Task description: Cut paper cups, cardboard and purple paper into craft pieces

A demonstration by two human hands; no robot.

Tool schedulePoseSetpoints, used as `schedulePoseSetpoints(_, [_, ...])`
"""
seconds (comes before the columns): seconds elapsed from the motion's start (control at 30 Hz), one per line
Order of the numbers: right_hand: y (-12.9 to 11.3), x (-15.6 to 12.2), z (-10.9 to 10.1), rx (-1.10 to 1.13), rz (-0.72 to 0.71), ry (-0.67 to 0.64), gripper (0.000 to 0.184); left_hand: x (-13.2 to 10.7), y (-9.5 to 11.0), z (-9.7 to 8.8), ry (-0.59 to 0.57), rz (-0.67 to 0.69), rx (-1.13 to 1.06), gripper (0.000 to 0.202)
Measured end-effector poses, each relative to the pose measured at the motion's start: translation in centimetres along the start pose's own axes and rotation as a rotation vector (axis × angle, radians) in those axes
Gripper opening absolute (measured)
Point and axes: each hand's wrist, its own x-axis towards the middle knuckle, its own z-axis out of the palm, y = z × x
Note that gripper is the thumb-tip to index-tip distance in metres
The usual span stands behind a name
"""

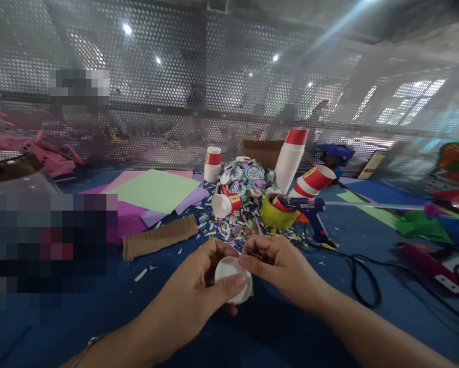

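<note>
Resting in left hand (199,282), white round piece (227,268)

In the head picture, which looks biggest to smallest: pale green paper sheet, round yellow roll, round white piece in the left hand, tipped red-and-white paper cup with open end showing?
Pale green paper sheet
Yellow roll and white piece: too alike to rank, and the white one is nearer
Red-and-white paper cup
</note>
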Motion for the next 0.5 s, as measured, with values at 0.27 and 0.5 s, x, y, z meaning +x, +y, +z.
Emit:
schedulePoseSetpoints(0.27, [0.8, 0.2, 0.0, 0.010, 0.073, -0.014, 0.031, 0.5, -0.5, -0.7, 0.014, -0.069, 0.046, 0.038])
schedulePoseSetpoints(0.5, [0.4, -0.1, 0.4, -0.050, 0.028, 0.039, 0.022, 0.6, -0.3, -1.1, 0.055, -0.068, 0.221, 0.034])
